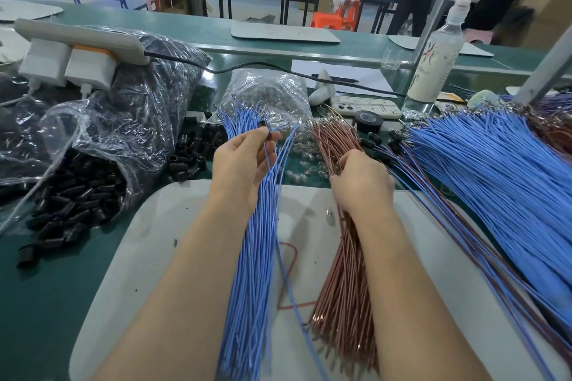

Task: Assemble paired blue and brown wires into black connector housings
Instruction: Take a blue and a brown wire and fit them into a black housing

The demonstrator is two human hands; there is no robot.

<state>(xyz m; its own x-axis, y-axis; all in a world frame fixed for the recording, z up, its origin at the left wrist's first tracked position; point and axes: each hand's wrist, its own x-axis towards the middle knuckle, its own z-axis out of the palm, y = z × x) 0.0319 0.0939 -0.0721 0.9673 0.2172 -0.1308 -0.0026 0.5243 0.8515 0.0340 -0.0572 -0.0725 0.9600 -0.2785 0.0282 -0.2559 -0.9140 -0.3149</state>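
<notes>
Wiring is thin, light and limp; best pinched close to the terminal end. Left hand (244, 161) pinches a small black plastic connector housing (273, 136) over the blue insulated wire bundle (250, 257). Right hand (360, 182) curls round the brown insulated wire bundle (343, 297) on the worktop (46, 288).

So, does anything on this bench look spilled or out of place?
Yes. Black housings lie spilled from the open plastic bag onto the green bench at left, and small clear parts lie loose beside the brown wires.
</notes>
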